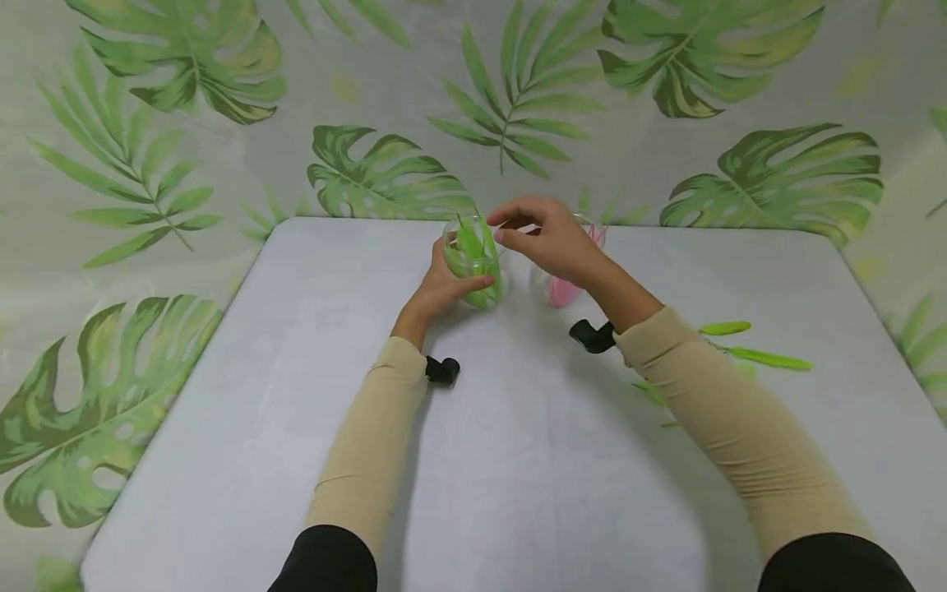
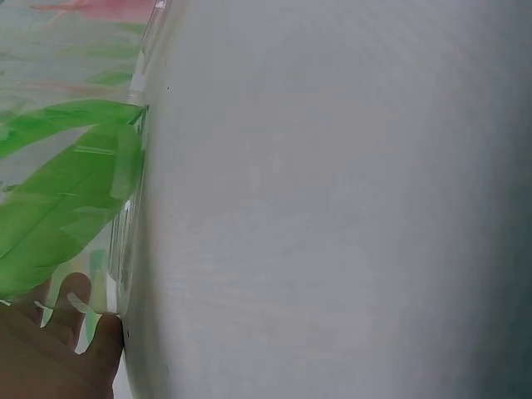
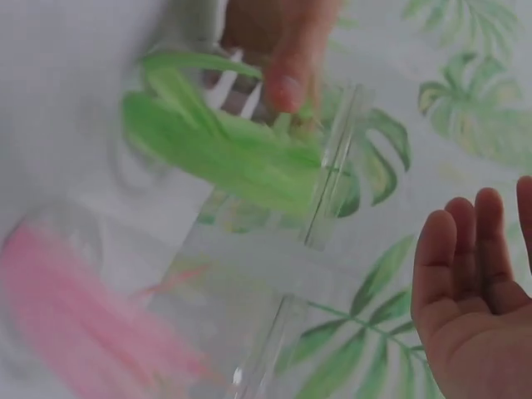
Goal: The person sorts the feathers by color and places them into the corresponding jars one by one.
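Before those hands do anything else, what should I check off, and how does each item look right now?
1. Green feathers' jar held: ok, the left hand grips it.
2. Right hand free: ok, no feather shows in it.
3. Pink feathers kept apart: ok, they're in another clear jar.
4. All green feathers gathered: not ok, loose green feathers lie by the right sleeve.
5. Held jar's base on the table: cannot tell.

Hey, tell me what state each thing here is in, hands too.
Held jar: lidless, green feathers inside
Other jar: upright, pink feathers inside
Loose green feathers: lying on the table, partly hidden
Left hand: gripping the held jar
Right hand: relaxed, near the held jar's mouth, seemingly empty
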Demonstrator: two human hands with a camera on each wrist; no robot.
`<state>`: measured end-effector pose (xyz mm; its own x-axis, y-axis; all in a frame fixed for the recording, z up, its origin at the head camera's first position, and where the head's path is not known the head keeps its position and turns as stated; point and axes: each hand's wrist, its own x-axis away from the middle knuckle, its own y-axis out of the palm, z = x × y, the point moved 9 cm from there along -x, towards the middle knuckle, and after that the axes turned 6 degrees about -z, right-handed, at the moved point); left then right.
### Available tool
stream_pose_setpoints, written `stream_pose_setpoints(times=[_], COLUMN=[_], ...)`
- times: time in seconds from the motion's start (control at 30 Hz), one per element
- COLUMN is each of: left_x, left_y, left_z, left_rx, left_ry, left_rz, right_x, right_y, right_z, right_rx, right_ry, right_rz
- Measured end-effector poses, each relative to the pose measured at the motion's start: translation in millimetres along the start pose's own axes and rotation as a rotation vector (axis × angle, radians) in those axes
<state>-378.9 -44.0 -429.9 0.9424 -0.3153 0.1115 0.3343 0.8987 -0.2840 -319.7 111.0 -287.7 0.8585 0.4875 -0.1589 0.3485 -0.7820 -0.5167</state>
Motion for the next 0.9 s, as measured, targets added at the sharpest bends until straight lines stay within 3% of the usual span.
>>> stream_pose_setpoints(times=[0.1,0.23,0.4,0.57,0.7,0.9], left_x=[-1.4,-1.8,-2.5,-2.8,0.6,1.3], left_y=[-1.8,-4.7,-4.3,5.0,4.4,-1.3], left_z=[1.1,2.1,1.0,-0.4,2.6,2.5], left_rx=[-0.007,-0.015,-0.005,-0.014,-0.014,-0.015], left_ry=[0.0,0.006,0.016,0.008,0.002,0.009], left_rz=[0.005,0.021,0.029,0.007,0.005,0.009], right_x=[19,44,83,136,168,183], right_y=[0,-5,-29,-80,-117,-134], right_z=[-3,6,30,67,101,123], right_rx=[0.071,0.177,0.28,0.303,0.271,0.292], right_ry=[-0.035,-0.005,0.06,0.176,0.284,0.332], right_rz=[-0.048,-0.107,-0.146,-0.085,-0.01,0.018])
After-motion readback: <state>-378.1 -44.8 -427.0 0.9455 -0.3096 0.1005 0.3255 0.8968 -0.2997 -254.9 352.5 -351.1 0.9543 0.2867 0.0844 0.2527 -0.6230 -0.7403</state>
